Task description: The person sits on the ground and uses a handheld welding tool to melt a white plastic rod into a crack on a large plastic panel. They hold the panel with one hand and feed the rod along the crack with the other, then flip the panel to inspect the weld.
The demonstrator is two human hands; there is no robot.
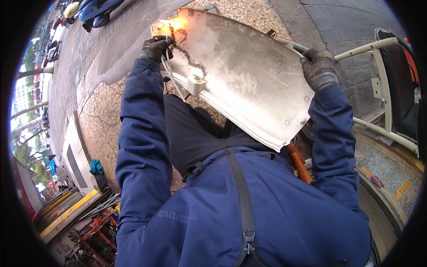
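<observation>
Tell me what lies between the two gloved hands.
In the head view, the pale curved panel lies between the left hand and the right hand, a dark rough seam marking its left part.

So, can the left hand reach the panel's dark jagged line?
Likely yes: the left hand is close beside the dark jagged line, though holding white strips, and flame burns nearby.

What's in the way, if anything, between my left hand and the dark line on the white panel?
Nothing visible blocks it. Your left hand holds thin white strips that rise to the flame at the upper left of the white panel, by the dark line's upper end. Glare hides any contact there.
</observation>
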